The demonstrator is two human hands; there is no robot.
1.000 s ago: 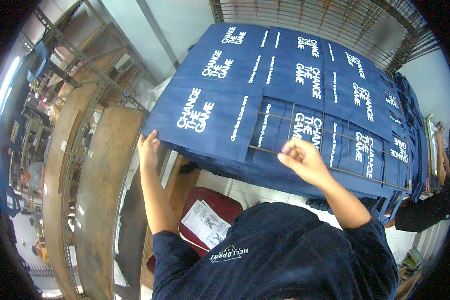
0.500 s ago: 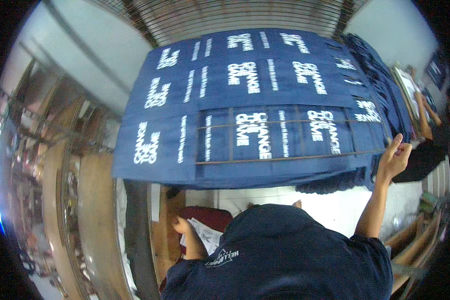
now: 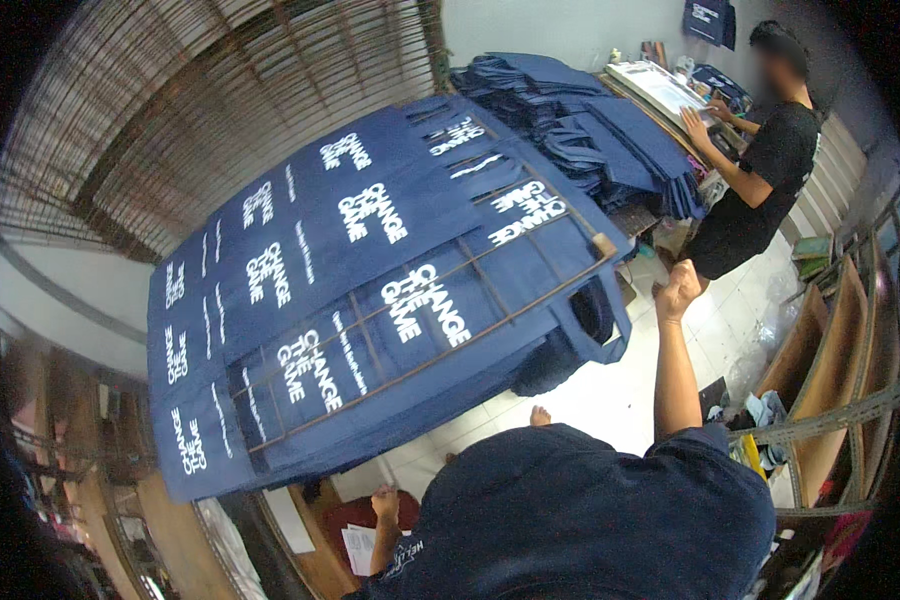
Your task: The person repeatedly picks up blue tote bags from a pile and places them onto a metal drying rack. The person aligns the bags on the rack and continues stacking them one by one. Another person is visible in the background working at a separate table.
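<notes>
Navy blue cloth bags [image 3: 370, 270] with white printed lettering lie spread over a rusty metal wire rack [image 3: 490, 300] in front of me. My right hand [image 3: 678, 288] is raised as a closed fist, just right of the rack's corner and apart from it, holding nothing. My left hand [image 3: 384, 503] hangs low beside my dark blue shirt with its fingers curled, under the rack's near edge. One bag hangs down off the rack's right corner [image 3: 595, 315].
A person in a black shirt [image 3: 760, 160] works at a table [image 3: 660, 85] at the upper right, next to a pile of folded blue bags [image 3: 580, 120]. Wooden boards [image 3: 840, 340] lean at the right. A red stool with papers [image 3: 355, 535] stands below.
My view has swung toward the right. My right hand left the rack's edge and closed into a fist. My left hand dropped from the rack to my side.
</notes>
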